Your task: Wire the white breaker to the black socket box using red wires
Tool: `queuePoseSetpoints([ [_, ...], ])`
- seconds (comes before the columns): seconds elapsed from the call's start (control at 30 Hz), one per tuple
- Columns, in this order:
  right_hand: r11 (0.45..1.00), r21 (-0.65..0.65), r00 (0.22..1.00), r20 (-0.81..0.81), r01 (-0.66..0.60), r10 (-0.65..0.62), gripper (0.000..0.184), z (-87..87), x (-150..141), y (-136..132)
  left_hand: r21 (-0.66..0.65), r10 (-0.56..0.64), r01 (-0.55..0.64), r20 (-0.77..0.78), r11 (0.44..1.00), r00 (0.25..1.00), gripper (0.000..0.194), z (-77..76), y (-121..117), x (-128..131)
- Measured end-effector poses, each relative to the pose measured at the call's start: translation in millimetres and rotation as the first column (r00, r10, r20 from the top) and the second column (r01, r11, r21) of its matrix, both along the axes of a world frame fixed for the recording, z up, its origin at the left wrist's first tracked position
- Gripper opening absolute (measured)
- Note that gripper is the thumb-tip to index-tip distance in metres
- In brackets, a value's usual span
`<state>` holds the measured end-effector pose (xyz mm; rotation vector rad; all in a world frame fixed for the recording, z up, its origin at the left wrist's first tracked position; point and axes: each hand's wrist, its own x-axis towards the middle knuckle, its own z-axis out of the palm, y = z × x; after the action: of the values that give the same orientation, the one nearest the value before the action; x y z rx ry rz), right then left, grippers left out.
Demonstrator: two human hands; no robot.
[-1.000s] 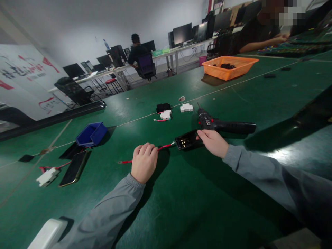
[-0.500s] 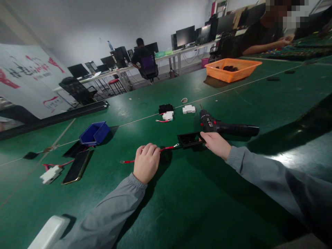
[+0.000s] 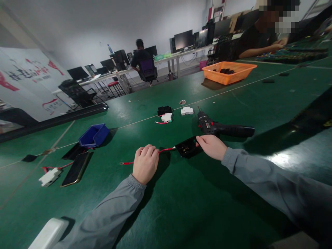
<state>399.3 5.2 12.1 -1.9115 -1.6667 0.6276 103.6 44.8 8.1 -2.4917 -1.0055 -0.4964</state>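
My left hand (image 3: 146, 163) is closed around the middle of a red cable (image 3: 166, 149) with metal ring terminals. One end sticks out to the left; the other reaches the near left edge of a black plastic box (image 3: 185, 148). Whether that terminal is inside or just against the box, I cannot tell. My right hand (image 3: 211, 147) pinches the box by its right end, its open side tilted toward me with small brass-coloured parts showing inside. Just behind my right hand lies a black cordless drill (image 3: 207, 125).
Beyond my hands lie white modules (image 3: 187, 111) and a black block (image 3: 164, 110). To the left are a blue bin (image 3: 93, 135), a phone (image 3: 75, 169) and a wired white module (image 3: 49, 177). An orange basket (image 3: 225, 76) stands far right, near a seated person (image 3: 255, 43).
My right hand has tilted the black box, turning its open side more toward me. The cable's right terminal now meets the box's edge. My left hand keeps its grip.
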Motion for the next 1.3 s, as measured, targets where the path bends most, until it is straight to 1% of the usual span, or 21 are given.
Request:
queuePoseSetpoints([
  [0.1, 0.999, -0.023, 0.999, -0.032, 0.030, -0.031, 0.046, -0.9, 3.2, 2.3, -0.009, 0.005, -0.005, -0.002, 1.000, 1.000, 0.017, 1.1, -0.5, 0.2],
  [0.2, 0.999, -0.016, 0.998, -0.058, 0.038, -0.039, 0.046, -3.1, 4.7, 3.7, -0.010, -0.001, 0.001, 0.005, 1.000, 1.000, 0.017, 1.6, -0.8, 0.2],
  [0.53, 1.000, -0.011, 0.999, 0.040, -0.027, 0.027, 0.045, -1.4, 2.4, 1.0, -0.013, 0.006, -0.006, -0.012, 1.000, 1.000, 0.015, 1.4, -1.4, 0.1],
  [0.67, 1.000, 0.007, 0.999, 0.045, -0.022, 0.022, 0.046, -3.0, 3.9, 2.4, -0.008, 0.006, -0.006, -0.012, 1.000, 1.000, 0.015, 1.1, -1.1, 0.0],
  [0.9, 1.000, -0.004, 0.999, 0.036, -0.025, 0.025, 0.045, -3.6, 5.7, 4.5, -0.018, 0.012, -0.013, -0.012, 1.000, 1.000, 0.015, 2.2, -1.2, 0.8],
  [0.97, 1.000, 0.005, 0.997, 0.077, -0.019, 0.018, 0.045, -3.9, 5.8, 4.6, -0.019, 0.011, -0.011, -0.011, 1.000, 1.000, 0.015, 2.1, -1.1, 0.7],
  [1.13, 1.000, 0.024, 0.965, 0.261, 0.003, -0.009, 0.045, -3.0, 6.1, 4.1, -0.023, 0.003, -0.003, 0.004, 1.000, 1.000, 0.016, 1.5, -0.7, 0.5],
  [1.3, 1.000, 0.001, 0.958, 0.288, 0.003, -0.003, 0.046, -1.5, 5.8, 3.7, -0.021, 0.008, -0.008, -0.004, 1.000, 1.000, 0.017, 1.1, -0.8, 0.6],
])
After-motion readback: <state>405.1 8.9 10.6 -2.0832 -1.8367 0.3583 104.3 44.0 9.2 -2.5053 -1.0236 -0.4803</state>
